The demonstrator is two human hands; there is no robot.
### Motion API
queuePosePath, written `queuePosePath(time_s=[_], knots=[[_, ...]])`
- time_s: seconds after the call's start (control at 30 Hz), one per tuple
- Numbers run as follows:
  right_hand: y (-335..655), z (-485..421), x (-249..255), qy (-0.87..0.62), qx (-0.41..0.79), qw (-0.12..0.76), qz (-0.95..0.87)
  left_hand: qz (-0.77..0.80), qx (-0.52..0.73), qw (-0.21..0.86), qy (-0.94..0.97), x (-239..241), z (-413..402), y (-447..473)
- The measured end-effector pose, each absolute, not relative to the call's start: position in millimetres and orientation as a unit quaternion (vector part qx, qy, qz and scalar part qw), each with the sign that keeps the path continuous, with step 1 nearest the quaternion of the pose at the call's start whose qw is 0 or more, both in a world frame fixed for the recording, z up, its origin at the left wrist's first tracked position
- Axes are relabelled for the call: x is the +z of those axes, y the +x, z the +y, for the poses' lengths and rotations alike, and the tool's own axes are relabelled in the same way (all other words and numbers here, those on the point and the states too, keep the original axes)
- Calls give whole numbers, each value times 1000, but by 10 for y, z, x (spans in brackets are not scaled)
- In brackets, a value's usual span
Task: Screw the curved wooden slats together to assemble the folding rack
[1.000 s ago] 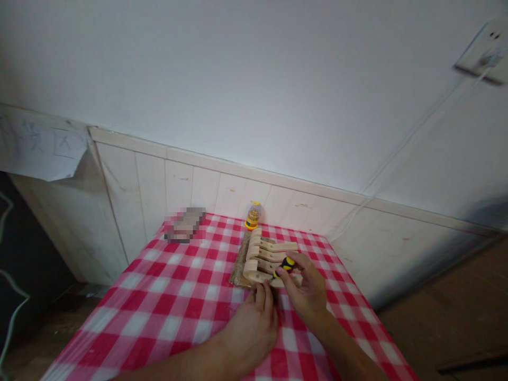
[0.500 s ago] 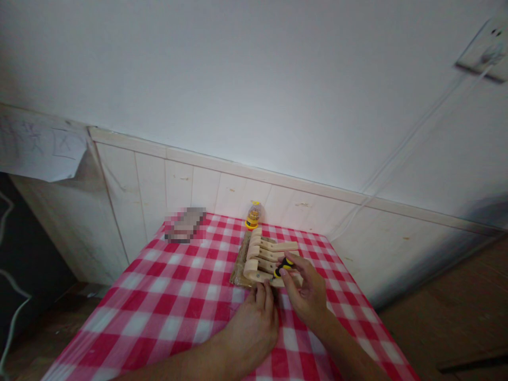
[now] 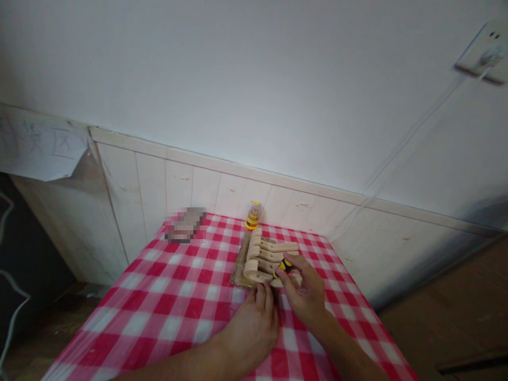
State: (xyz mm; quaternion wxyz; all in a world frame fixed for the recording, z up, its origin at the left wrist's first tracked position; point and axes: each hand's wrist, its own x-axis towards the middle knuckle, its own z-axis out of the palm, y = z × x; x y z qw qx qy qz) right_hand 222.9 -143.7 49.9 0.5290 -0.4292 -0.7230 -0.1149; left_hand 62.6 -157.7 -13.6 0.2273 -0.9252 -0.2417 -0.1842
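A screwdriver (image 3: 282,267) with a short yellow and black handle is pinched in my right hand (image 3: 308,293). Its tip points down and left at the nearest of several pale curved wooden pieces (image 3: 256,269), standing side by side with screw holes in their sides. The exact spot where the tip meets the wood is too small to make out. My left hand (image 3: 257,320) has its fingers closed together against the near edge of that nearest piece; the fingertips are partly hidden. Under the rounded ends lies a flat brownish board or packet (image 3: 240,272).
A red and white checked cloth (image 3: 159,307) covers the table. At the back stands a clear container with a yellow base (image 3: 253,216). A blurred-out flat object (image 3: 186,225) lies at the back left. Beyond is a panelled wall (image 3: 206,185), with a cable and socket (image 3: 486,53) at right.
My right hand has turned slightly and shifted a little left with the screwdriver. My left hand and the wooden pieces stay in place.
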Motion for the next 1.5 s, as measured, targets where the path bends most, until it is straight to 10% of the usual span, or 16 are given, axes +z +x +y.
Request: queuePosePath(time_s=[1.5], knots=[[2124,-1414,362,-442,136,574,-675,-248,-185,229,-923,-114,-1585,618]])
